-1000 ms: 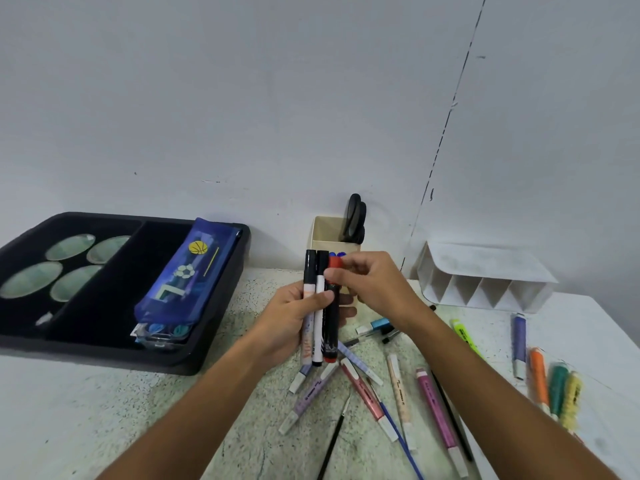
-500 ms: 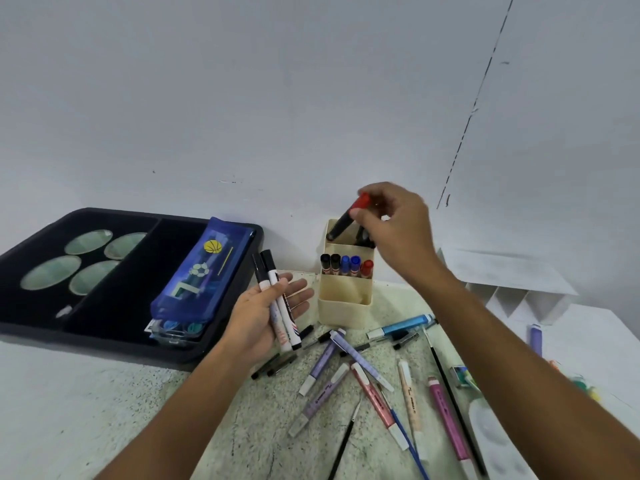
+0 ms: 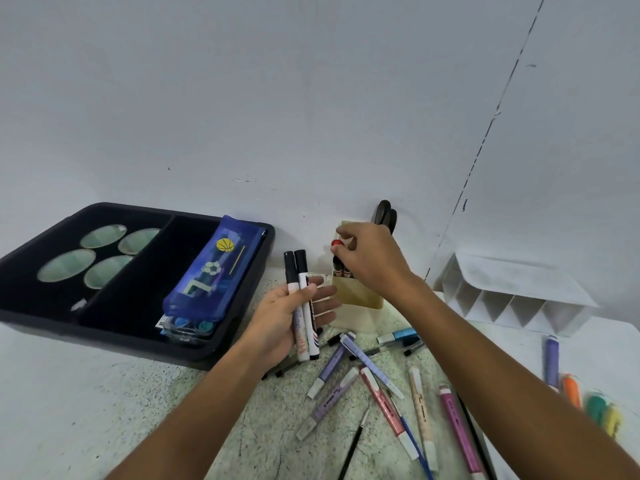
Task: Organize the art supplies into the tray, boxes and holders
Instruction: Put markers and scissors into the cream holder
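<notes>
My left hand (image 3: 287,320) holds two black-capped white markers (image 3: 302,306) upright in its palm, thumb over them. My right hand (image 3: 370,261) pinches a red-capped marker (image 3: 336,244) by its top and holds it down into the cream holder (image 3: 360,299), whose front pocket shows other marker caps. Black scissor handles (image 3: 385,213) stick up from the holder's back. Several pastel pens (image 3: 374,386) lie loose on the speckled mat in front of me.
A black tray (image 3: 114,327) at the left carries a blue pencil case (image 3: 207,282) and several round pans. A white divided organizer (image 3: 512,299) stands at the right, with highlighters (image 3: 585,396) lying near it. The wall is close behind the holder.
My right hand has carried the red-capped marker from the bunch in my left hand up over the holder and lowered it in. My left hand keeps the two black-capped markers.
</notes>
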The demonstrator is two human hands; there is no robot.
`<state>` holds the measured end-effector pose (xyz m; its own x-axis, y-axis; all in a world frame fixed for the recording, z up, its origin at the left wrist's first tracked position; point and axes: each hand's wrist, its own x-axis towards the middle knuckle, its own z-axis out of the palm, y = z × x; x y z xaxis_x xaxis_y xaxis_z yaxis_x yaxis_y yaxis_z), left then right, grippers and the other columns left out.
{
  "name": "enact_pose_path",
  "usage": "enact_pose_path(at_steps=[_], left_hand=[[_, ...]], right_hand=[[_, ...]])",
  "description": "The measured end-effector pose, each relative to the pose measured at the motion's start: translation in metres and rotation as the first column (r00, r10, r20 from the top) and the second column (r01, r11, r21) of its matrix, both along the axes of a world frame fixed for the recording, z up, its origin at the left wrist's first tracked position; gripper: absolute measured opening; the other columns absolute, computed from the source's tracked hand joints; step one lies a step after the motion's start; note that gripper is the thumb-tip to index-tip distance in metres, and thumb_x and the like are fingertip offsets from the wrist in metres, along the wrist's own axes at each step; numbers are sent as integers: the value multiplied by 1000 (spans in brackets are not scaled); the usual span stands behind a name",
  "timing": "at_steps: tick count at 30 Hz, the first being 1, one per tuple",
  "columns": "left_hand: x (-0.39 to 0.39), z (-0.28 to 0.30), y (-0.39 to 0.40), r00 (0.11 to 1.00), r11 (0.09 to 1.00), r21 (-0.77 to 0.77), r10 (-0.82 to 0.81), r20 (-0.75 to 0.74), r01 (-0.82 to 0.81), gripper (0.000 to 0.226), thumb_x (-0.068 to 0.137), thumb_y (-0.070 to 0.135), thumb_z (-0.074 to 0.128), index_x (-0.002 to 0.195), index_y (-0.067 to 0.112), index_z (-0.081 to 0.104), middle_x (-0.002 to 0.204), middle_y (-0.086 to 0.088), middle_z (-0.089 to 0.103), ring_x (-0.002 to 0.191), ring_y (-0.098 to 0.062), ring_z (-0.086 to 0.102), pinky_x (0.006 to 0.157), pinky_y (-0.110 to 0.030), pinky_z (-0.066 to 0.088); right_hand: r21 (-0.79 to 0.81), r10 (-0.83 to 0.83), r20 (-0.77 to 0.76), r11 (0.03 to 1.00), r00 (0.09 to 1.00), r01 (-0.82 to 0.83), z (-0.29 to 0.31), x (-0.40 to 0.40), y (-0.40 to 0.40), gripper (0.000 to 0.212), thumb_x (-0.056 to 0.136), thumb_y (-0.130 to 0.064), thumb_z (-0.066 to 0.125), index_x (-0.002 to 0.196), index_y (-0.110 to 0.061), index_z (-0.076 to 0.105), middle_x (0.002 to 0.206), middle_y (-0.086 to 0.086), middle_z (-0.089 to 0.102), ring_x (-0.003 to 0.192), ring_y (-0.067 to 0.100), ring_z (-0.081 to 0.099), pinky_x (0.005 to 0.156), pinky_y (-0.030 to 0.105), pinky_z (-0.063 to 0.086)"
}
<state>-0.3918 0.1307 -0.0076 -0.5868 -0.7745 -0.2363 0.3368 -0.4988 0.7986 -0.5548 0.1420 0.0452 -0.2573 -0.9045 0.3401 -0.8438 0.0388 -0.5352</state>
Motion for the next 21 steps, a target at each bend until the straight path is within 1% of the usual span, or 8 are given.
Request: enact_pose_path(at_steps=[2, 5, 7, 11, 14, 16, 19, 21], left_hand=[[0, 4, 3, 997, 996, -45, -79, -21, 78, 35, 87, 11, 54, 119, -4, 56, 111, -26, 68, 95, -36, 69, 85, -44, 57], [-2, 8, 5, 981, 974, -128, -191, -12, 188, 40, 86, 13, 55, 121, -6, 56, 115, -27, 66, 100, -39, 67, 84, -43, 58], [-6, 10, 8, 970, 956, -169, -240, 19, 240, 41, 87, 15, 55, 122, -7, 55, 117, -27, 65, 103, -40, 66, 87, -44, 57], [-14, 10, 10, 970, 954, -177, -239, 29, 241, 41, 88, 16, 54, 123, -6, 56, 117, -24, 66, 107, -39, 65, 91, -44, 55], [-15, 6, 2, 979, 969, -135, -206, 7, 205, 39, 92, 12, 50, 127, -6, 54, 121, -23, 65, 113, -37, 63, 95, -47, 52], [-14, 3, -2, 986, 980, -113, -164, 23, 166, 36, 95, 10, 48, 127, -5, 54, 120, -22, 66, 111, -35, 64, 91, -46, 55], [-13, -4, -3, 987, 986, -84, -140, 80, 147, 30, 96, 6, 50, 124, -3, 56, 107, -22, 70, 88, -32, 70, 70, -36, 61], [-13, -7, 0, 984, 985, -92, -132, 121, 144, 28, 95, 4, 52, 123, -2, 56, 93, -19, 70, 69, -24, 65, 52, -26, 52]], right_hand=[[-56, 53, 159, 997, 986, -45, 4, 3, 8, 27, 88, -26, 69, 108, -8, 71, 91, 0, 70, 82, 11, 64, 81, 31, 53], [71, 165, 437, 974, 884, -217, 7, 2, 20, 25, 81, -35, 75, 98, -16, 75, 84, -4, 72, 79, 9, 67, 80, 33, 54], [116, 164, 514, 959, 842, -257, 9, 0, 28, 19, 79, -27, 78, 92, -13, 76, 81, -2, 74, 76, 8, 67, 78, 32, 54], [37, 138, 684, 974, 716, -223, 22, -9, 44, 9, 81, -8, 74, 89, -6, 73, 65, -7, 68, 56, 1, 58, 53, 12, 42], [-173, 126, 720, 985, 682, 0, 36, -23, 49, 9, 84, -3, 69, 92, -9, 69, 71, -3, 65, 55, 2, 56, 52, 13, 42], [-367, 167, 700, 918, 694, 148, 43, -32, 51, 11, 85, 2, 67, 91, -6, 67, 73, 0, 64, 57, 4, 57, 52, 13, 42], [-508, 161, 554, 843, 817, 178, 39, -40, 53, 13, 84, -1, 68, 90, -12, 67, 79, -4, 66, 65, 17, 58, 60, 27, 50], [-502, 119, 471, 851, 874, 154, 27, -40, 50, 15, 84, -2, 68, 89, -16, 67, 82, -8, 66, 67, 18, 59, 62, 33, 52]])
